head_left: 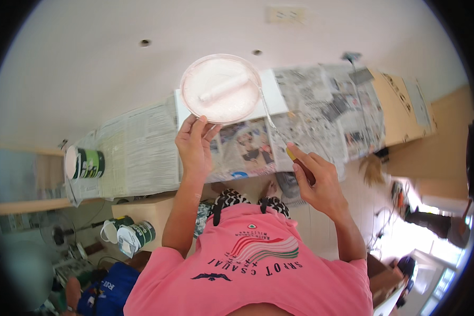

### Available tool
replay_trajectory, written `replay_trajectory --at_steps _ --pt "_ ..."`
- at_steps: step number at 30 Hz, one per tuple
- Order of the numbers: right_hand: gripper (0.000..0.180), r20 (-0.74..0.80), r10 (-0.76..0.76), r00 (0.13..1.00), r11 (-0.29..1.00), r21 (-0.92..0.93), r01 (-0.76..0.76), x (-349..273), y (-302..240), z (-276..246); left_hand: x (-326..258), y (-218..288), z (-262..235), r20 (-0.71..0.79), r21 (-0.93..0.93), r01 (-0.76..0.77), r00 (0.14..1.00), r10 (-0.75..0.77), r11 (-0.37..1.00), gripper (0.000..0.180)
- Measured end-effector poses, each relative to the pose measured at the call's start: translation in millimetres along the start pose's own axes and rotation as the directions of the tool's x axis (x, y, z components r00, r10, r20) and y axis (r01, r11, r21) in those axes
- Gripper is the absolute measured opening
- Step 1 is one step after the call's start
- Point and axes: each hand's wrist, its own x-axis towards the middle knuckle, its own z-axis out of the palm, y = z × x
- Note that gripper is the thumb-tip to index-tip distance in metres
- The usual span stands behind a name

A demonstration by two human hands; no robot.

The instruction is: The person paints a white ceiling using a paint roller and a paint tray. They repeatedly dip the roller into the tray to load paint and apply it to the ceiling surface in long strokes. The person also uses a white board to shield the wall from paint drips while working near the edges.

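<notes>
Nearest the camera is the person's pink shirt [258, 263], with both forearms reaching up and away from it. The right hand [318, 181] has its fingers clamped round the dark handle of a putty knife [279, 134], whose thin pale blade slants up toward the rim of a round lid. The left hand [195, 145] holds that lid [221, 88] from below, fingers together against its lower edge and thumb on the rim, so the lid tilts open-side toward the camera. Inside it lies a coat of pale pinkish-white paste, with a thicker ridge across the middle.

Behind the hands, sheets of newspaper [142, 152] cover the table [400, 105], which shows bare brown at its right end. At the left end of the paper stands a can [84, 163] with a green and white label, lying on its side as seen here, white top facing left. Lower left, on the floor, sits another green-labelled can [137, 234], and just beside it a small white tub [109, 230]; their contents cannot be told.
</notes>
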Motion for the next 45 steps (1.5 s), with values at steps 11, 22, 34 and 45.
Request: replay_trajectory --at_steps 11,22,34,45 --pt "0.042 -0.323 0.294 0.900 0.951 0.000 -0.310 -96.8 56.0 -38.8 -34.3 -134.1 86.5 0.279 0.032 0.358 0.894 -0.352 0.933 0.024" --pt "0.040 -0.434 0.462 0.773 0.852 -0.025 -0.523 -150.4 110.1 -66.7 -44.9 -272.7 134.7 0.382 0.076 0.541 0.760 -0.525 0.838 0.017" --pt "0.040 -0.450 0.365 0.815 0.892 -0.082 -0.444 -169.1 246.2 -187.6 -77.2 -385.6 281.5 0.413 0.058 0.514 0.768 -0.489 0.856 0.019" --pt "0.036 -0.365 0.337 0.868 0.925 -0.042 -0.377 -175.2 398.2 -316.1 -87.3 -523.6 383.3 0.249 0.113 0.464 0.843 -0.477 0.879 0.022"
